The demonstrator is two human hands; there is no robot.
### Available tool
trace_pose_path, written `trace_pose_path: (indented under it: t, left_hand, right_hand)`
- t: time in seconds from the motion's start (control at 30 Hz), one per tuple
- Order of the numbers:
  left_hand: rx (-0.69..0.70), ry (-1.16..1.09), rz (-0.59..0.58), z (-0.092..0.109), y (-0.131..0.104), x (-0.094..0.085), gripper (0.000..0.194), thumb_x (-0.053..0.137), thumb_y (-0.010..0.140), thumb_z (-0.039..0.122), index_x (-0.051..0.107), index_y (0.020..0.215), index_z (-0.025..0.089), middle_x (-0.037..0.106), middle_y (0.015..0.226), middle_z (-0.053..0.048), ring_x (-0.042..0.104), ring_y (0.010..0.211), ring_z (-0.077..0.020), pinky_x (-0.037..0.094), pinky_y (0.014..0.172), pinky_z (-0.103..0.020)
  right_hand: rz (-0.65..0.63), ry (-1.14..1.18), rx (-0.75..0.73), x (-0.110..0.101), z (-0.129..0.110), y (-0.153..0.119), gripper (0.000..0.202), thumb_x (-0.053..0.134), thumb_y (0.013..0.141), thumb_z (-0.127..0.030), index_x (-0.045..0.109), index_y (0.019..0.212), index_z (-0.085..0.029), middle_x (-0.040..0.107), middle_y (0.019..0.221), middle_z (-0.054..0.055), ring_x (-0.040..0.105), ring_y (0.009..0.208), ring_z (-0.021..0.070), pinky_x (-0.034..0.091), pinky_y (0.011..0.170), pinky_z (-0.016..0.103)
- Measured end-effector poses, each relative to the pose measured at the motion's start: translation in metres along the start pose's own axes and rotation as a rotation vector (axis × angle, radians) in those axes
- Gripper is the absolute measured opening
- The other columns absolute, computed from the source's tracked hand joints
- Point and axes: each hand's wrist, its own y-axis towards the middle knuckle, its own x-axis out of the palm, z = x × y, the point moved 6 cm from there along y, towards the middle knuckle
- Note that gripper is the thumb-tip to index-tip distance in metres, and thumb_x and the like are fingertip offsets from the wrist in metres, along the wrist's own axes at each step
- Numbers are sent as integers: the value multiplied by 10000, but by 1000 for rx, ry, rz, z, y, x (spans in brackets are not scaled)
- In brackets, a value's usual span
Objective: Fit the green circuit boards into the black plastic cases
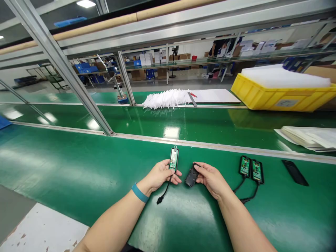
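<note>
My left hand, with a teal band on its wrist, grips a small device with an exposed green circuit board in a dark housing. A short black cable with a plug hangs from its lower end. My right hand holds a black plastic cover between thumb and fingers, apart from the device. Right of that hand, two similar open devices lie side by side on the green bench, cables toward me. Another black cover lies farther right.
Beyond the bench's metal strip, a pile of white strips lies beside a white board. A yellow bin with white foam sheets stands at the back right, near stacked papers. A metal post rises at the left.
</note>
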Motion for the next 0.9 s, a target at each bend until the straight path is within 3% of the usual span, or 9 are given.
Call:
trace_pose_path:
  t: [0.13,0.23,0.33,0.4,0.5,0.63,0.9]
  left_hand:
    - [-42,44,37,1,4,-15,355,664,805,361,504,1019,128,669,847,-93,528,496,-66,329,390,-154]
    - [-49,177,96,3,3,-25,382,498,894,477,530,1058,133,649,779,-65,434,450,-57,235,359,-157]
    - [86,535,193,11,-1,-25,429,413,932,470,570,1172,151,647,800,-59,483,508,-89,341,416,-193]
    - [254,822,249,19,-7,-17,395,437,936,411,583,1229,189,655,895,-70,580,693,-141,473,600,-257]
    - [442,1110,251,20,-14,1,358,481,928,323,583,1253,211,639,1029,-88,582,952,-202,462,880,-354]
    - [485,1227,211,10,-15,10,347,509,914,277,569,1247,200,616,1035,-95,575,958,-216,471,878,-367]
    - [503,1319,207,6,-13,9,328,525,900,276,577,1213,193,617,1053,-110,583,989,-244,477,898,-400]
  right_hand:
    - [-34,58,28,7,4,-1,188,684,784,-204,620,937,-117,665,713,51,623,570,119,559,515,221]
    - [-27,86,48,11,7,-2,117,601,841,-195,618,915,-106,683,716,84,641,573,141,576,548,267]
    - [-11,103,71,14,10,-2,110,541,871,-179,615,882,-98,695,718,111,663,592,163,588,588,306]
    - [-12,117,85,17,13,-3,118,521,877,-166,614,875,-95,704,738,128,680,620,178,592,620,326]
    - [-44,157,99,23,17,-6,136,499,880,-153,618,888,-88,713,773,146,700,662,197,592,665,347]
    - [-70,227,109,29,17,-10,140,474,873,-120,610,887,-90,720,801,159,715,704,219,583,737,398]
    - [-94,333,125,34,18,-13,156,456,828,-69,600,884,-88,724,808,174,723,738,241,559,809,459]
